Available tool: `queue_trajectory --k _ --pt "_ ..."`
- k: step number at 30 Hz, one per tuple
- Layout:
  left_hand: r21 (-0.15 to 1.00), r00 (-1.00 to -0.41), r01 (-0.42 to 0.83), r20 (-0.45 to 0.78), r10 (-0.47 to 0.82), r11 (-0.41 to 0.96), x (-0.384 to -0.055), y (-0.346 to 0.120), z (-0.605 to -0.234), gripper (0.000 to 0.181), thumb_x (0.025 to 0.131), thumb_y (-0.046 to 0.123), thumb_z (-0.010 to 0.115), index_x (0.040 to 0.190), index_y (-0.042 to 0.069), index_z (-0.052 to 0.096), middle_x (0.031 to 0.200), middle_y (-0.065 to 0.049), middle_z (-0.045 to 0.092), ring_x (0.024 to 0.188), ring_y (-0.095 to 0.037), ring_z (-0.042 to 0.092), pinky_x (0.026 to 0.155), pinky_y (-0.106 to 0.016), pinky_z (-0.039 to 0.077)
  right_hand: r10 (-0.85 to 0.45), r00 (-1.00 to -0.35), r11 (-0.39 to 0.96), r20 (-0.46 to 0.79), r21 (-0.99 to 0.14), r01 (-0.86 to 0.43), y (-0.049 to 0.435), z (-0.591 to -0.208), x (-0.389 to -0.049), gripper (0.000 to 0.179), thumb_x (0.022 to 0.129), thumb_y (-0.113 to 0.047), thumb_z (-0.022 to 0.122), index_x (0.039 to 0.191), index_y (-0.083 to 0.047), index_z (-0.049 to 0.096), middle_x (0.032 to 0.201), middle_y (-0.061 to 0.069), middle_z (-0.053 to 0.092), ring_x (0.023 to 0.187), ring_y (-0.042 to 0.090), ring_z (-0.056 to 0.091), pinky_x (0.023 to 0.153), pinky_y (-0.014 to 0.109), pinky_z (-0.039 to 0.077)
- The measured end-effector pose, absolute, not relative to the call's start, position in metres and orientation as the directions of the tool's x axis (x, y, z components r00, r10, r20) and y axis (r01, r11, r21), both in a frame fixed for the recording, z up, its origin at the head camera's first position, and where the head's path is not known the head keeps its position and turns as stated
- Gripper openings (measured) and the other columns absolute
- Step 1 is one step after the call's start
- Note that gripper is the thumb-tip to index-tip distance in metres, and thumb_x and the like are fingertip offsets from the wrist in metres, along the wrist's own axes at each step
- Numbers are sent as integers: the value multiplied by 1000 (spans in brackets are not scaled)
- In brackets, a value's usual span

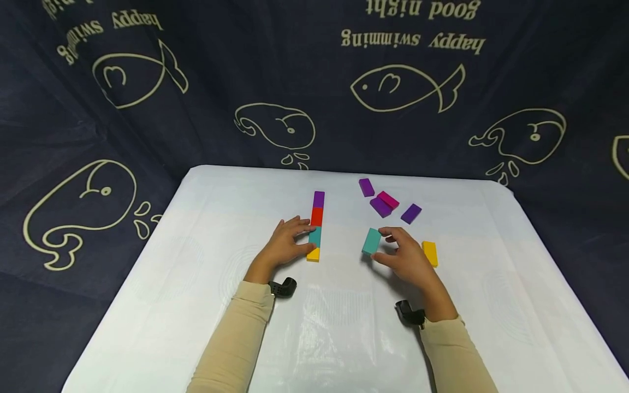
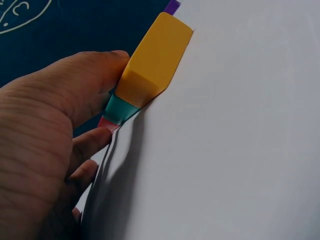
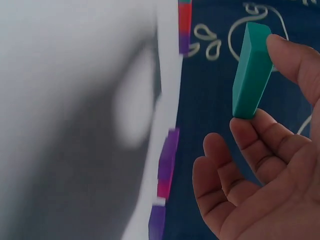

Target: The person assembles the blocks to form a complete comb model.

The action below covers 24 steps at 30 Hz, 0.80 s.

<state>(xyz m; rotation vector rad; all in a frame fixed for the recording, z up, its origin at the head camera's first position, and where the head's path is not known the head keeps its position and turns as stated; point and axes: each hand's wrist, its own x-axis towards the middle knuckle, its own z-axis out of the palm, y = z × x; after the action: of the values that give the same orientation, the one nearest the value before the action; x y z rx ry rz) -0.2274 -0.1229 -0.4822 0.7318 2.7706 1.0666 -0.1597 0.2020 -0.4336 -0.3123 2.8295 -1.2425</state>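
Note:
Beside a straight row of blocks, my left hand (image 1: 286,243) touches the row with thumb and index finger. From the far end the row runs purple block (image 1: 319,198), red block (image 1: 316,216), teal block (image 1: 315,237) and yellow block (image 1: 313,256). In the left wrist view the thumb lies along the side of the yellow block (image 2: 155,55), and the index fingertip is near the red one. My right hand (image 1: 405,257) pinches another teal block (image 1: 372,242) by its two ends. The right wrist view has this teal block (image 3: 252,70) between thumb and fingertips.
Past the right hand lie loose purple blocks (image 1: 366,187) and a magenta block (image 1: 389,200) leaning on one of them. A loose yellow block (image 1: 429,254) sits just right of that hand. The white table (image 1: 334,338) ends at a dark patterned cloth (image 1: 304,54).

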Motion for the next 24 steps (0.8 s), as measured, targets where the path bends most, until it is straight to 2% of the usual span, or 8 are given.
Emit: queue_trajectory --k 6,13,24 --pt "651 -882 405 94 461 643 -229 -124 -483 50 89 33 73 135 16 64 149 -7 49 146 -29 28 120 -54 3 -244 -967 616 69 -760 -210 175 -438 -158 56 84 -20 78 132 -5 54 131 13 55 118 35 55 99 54 46" --pt "646 -886 398 88 454 651 -229 -124 -483 51 88 33 73 135 16 64 148 -7 50 146 -29 29 120 -55 4 -260 -965 609 22 -772 -182 143 -438 -155 57 82 -24 80 132 -10 56 130 9 57 116 31 56 97 50 49" --pt "643 -880 413 99 465 644 -228 -124 -482 50 89 33 73 135 16 64 148 -8 50 146 -30 29 119 -56 5 -300 -954 594 33 -776 -213 108 -446 -152 55 80 -22 83 128 -10 60 125 1 59 115 25 58 97 45 49"
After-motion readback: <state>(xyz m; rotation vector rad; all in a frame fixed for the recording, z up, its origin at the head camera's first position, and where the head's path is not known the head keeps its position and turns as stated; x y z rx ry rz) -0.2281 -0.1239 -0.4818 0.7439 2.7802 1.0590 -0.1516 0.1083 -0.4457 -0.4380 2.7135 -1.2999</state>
